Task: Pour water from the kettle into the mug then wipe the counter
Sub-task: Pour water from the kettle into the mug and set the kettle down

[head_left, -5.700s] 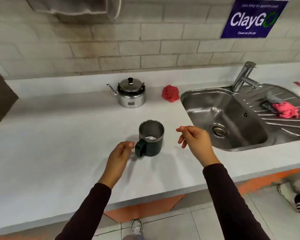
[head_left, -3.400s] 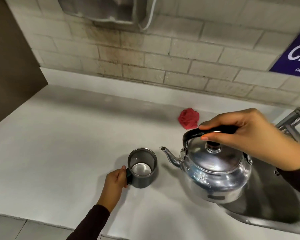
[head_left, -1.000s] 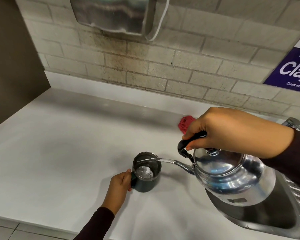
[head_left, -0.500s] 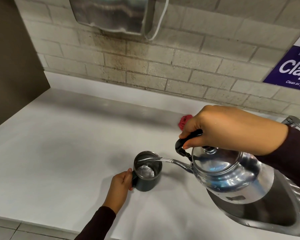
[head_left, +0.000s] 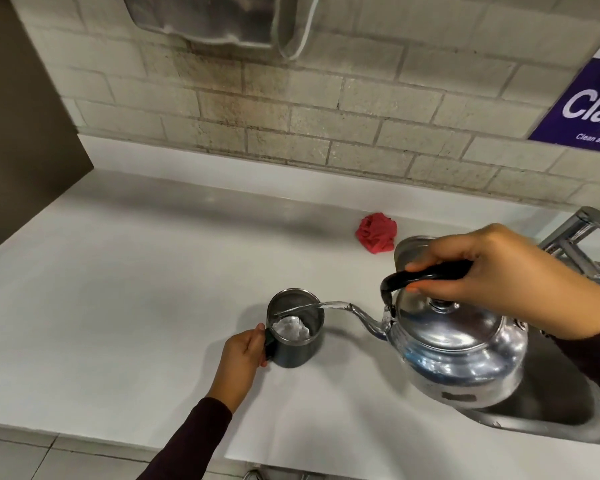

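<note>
The right hand [head_left: 499,271] gripped the kettle [head_left: 458,344] by its handle, tipped over the sink [head_left: 548,415] edge. Water ran into the mug [head_left: 296,344]. The left hand [head_left: 241,355] held the mug's handle. Lots of bare counter [head_left: 101,289] lay to the left.

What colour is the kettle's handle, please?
Black, on the shiny silver kettle; the handle shows clearly in the head view.
</note>
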Tool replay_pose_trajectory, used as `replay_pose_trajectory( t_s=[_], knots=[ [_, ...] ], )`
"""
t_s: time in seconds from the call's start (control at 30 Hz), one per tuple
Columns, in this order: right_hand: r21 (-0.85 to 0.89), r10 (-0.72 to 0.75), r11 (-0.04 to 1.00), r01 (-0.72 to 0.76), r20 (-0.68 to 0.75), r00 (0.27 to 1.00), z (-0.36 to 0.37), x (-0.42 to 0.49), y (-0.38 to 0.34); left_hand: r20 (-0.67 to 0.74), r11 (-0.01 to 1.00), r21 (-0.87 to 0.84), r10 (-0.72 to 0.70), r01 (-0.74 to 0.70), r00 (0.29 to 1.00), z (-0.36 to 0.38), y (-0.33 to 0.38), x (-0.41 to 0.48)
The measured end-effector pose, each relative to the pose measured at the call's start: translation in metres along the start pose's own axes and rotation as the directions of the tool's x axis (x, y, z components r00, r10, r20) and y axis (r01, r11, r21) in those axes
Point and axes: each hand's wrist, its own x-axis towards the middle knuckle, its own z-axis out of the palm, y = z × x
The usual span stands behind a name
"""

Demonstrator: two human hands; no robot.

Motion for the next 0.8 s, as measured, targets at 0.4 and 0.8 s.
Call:
replay_pose_trajectory(
  t_s=[0.4,0.8],
  knots=[
    [0.396,0.297,0.908,-0.137,-0.376,0.878,0.022,0.000,0.061,-0.161,1.000,-0.006,-0.011,0.010,0.987,-0.020,0.012,0.010],
    [0.546,0.332,0.823,-0.155,-0.241,0.912,0.101,0.189,0.099,-0.271,0.999,0.013,-0.028,0.033,0.962,-0.038,0.025,0.027]
  ],
)
